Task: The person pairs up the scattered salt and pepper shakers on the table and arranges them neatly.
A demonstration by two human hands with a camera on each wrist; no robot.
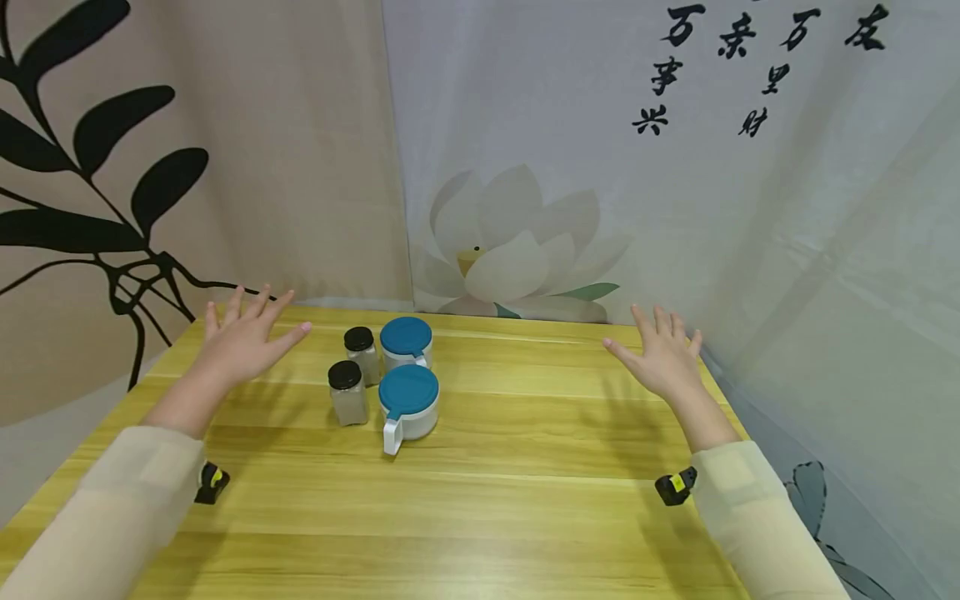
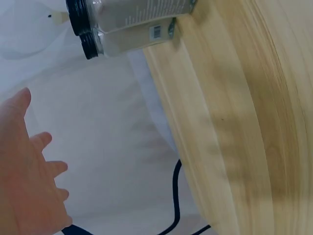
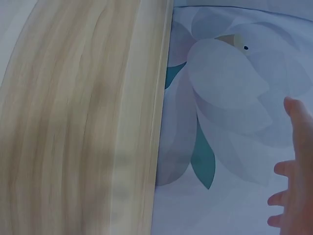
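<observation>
Two small glass jars with black lids stand on the table, the nearer jar in front of the farther jar. Just right of them are two white containers with blue lids: a near one whose white handle points toward me, and a far one partly hidden behind it. My left hand is raised to the left of the jars, fingers spread, touching nothing. On the far right, my right hand hovers over the table with spread fingers and holds nothing. The left wrist view shows both jars lying across its top.
The wooden table reaches back to a hanging cloth with a printed lotus and dark characters. At left hangs a beige cloth with black leaves. Small black devices sit at both wrists.
</observation>
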